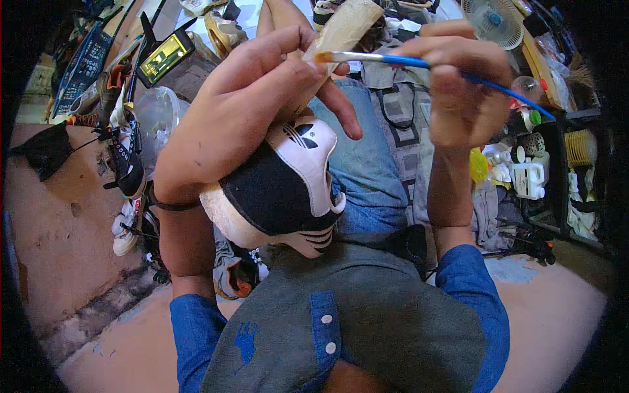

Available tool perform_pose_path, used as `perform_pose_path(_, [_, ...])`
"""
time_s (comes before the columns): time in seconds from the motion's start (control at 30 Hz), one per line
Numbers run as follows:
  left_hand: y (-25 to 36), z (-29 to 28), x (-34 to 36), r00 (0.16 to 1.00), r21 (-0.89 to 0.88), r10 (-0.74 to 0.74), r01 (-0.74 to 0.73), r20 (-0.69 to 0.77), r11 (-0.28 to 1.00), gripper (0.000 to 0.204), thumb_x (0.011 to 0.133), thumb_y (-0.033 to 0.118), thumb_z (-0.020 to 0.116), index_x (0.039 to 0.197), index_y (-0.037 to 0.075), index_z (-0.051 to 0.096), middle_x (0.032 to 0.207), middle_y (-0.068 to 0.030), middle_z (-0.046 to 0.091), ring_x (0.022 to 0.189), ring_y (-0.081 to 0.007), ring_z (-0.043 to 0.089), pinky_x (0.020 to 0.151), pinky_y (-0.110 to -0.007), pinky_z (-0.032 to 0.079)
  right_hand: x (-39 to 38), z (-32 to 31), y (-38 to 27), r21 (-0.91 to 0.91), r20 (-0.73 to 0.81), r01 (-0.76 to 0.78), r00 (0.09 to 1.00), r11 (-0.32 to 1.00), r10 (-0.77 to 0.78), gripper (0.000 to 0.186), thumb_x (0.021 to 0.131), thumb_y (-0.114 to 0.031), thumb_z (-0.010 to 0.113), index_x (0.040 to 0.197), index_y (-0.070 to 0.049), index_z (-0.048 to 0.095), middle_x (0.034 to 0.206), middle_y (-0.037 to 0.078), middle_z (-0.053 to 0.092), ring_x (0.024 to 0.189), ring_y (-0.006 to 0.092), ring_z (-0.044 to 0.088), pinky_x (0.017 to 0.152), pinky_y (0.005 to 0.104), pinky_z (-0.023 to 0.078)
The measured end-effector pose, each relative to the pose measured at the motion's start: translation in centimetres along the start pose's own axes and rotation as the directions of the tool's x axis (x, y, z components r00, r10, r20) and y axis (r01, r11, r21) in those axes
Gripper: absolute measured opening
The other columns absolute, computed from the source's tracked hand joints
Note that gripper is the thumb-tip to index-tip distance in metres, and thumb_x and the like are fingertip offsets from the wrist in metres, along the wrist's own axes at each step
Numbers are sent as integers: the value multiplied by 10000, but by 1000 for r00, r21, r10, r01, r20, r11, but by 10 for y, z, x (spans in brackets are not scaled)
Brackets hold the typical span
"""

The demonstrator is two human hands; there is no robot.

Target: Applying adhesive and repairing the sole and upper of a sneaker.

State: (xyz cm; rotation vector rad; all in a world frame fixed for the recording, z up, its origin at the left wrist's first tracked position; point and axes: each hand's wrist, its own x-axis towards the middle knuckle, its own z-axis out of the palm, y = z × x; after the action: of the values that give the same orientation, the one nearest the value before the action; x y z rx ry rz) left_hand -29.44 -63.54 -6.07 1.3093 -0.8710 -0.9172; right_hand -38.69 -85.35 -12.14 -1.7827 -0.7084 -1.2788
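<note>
My left hand is closed around a black and white sneaker, held tilted above my lap with its heel toward me. Past the fingers, a pale, elongated piece sticks up; it looks like the sole, though my hand hides where it meets the shoe. My right hand pinches a slim paintbrush with a blue handle and a metal collar. Its brown bristles lie against the pale piece, close to my left thumb; whether they press on it I cannot tell.
Several shoes, such as a white one, lie at the left near a clear plastic tub. A lit yellow screen stands far left. On the right are a fan, a white jug and a dark rack.
</note>
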Motion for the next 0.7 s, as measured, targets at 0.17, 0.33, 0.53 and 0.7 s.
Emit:
perform_pose_path(0.17, [2,0,-3,1000,-35,-3,4,8,999,279,993,134,425,1149,-79,512,852,-231,641,793,-270,667,741,-288,510,5,-3,14,-68,-47,-37,998,997,34,135,981,-105,578,1034,16,548,913,208,687,825,227,626,787,335,512])
perform_pose_path(0.33, [4,-2,-1,1000,56,-22,22,-11,998,275,995,132,438,1162,-72,519,833,-230,652,776,-258,672,716,-285,520,4,-6,2,-48,-184,-65,981,997,56,144,988,-126,566,1021,14,551,907,222,681,815,229,623,759,347,522])
perform_pose_path(0.53, [3,1,-1,999,16,44,-44,-17,999,306,1002,133,460,1217,-79,506,843,-237,684,717,-231,673,669,-263,521,5,1,-5,-98,1,-109,994,989,110,149,987,-140,575,1012,7,562,911,209,683,822,201,612,791,336,512])
perform_pose_path(0.7, [4,-3,-1,1000,108,30,-29,-4,994,315,1007,144,463,1228,-77,495,848,-233,680,752,-233,685,668,-260,524,14,-6,2,-172,-41,-110,994,979,104,156,988,-149,583,1011,5,570,928,200,695,833,197,608,795,327,487])
